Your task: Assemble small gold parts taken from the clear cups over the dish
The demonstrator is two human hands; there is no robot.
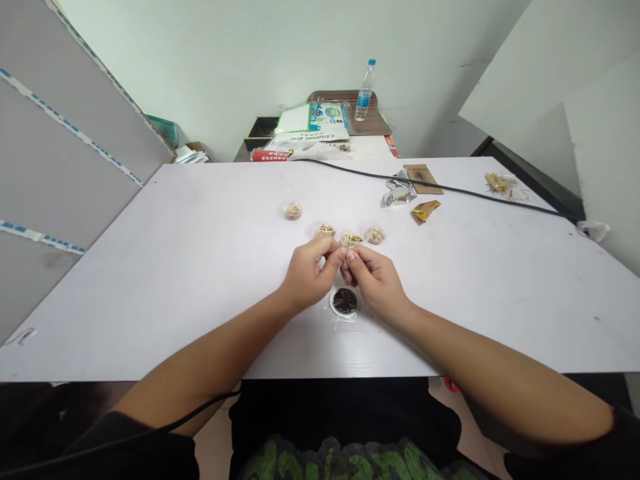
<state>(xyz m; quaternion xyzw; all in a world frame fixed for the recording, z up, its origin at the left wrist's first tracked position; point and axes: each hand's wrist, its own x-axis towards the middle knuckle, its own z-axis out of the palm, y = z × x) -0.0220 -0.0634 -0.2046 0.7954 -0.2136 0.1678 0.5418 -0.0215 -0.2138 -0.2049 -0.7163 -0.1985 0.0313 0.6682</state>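
Both my left hand and my right hand are closed, their thumbs and fingertips pinching a small clear bag of gold pieces between them. What exactly the gold pieces are is too small to tell. Beyond my left fingers lies another bag of gold and pale pieces, partly hidden. A bundle of pale sticks rests just past my right hand, and a similar bundle sits farther left. Below my hands, on the table, is a dark round disc with a white rim, with clear plastic over or around it.
A black cable crosses the white table's far side. Silver wrapping, a gold wrapper, a brown card and a gold scrap pile lie right. Behind stand a water bottle and flat packages.
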